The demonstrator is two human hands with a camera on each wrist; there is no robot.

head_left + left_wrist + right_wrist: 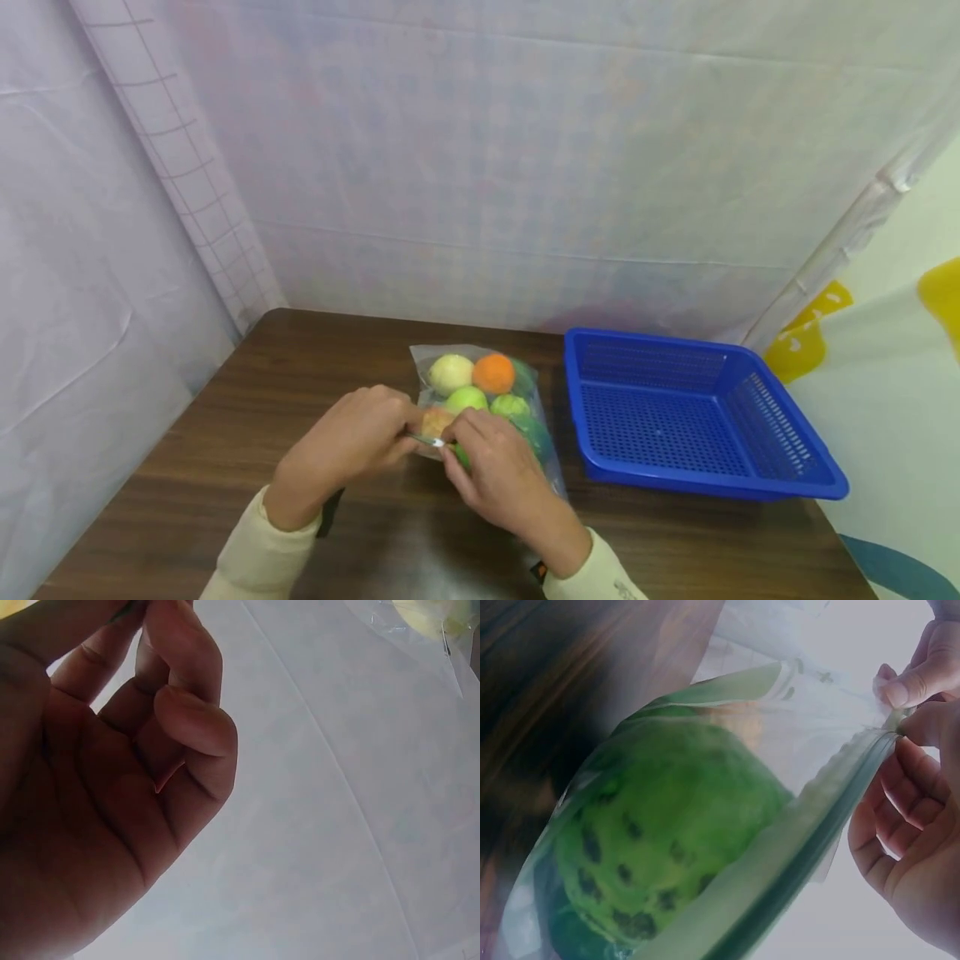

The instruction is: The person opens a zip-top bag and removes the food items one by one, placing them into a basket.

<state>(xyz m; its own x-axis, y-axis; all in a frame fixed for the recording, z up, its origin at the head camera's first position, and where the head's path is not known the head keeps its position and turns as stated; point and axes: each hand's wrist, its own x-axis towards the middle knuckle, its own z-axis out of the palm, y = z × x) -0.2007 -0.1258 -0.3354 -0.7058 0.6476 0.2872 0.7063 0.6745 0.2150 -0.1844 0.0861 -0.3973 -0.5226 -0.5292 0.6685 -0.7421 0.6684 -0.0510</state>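
Several pieces of fruit lie inside a clear zip bag (557, 475) on the table. Through its plastic show an orange (493, 374), a pale yellow-green round fruit (450, 375) and a bright green fruit (467, 398). In the right wrist view a bumpy green fruit (675, 817) with dark spots fills the bag near its green zip strip (814, 825). At the bag's near edge my left hand (360, 429) pinches the zip end. Close beside it, my right hand (498, 467) grips the same edge with bent fingers, hiding part of the fruit.
A blue plastic basket (705, 479) with perforated sides stands to the right of the bag. The brown wooden table (225, 433) backs onto a pale hanging cloth (480, 167), with more cloth along the left side.
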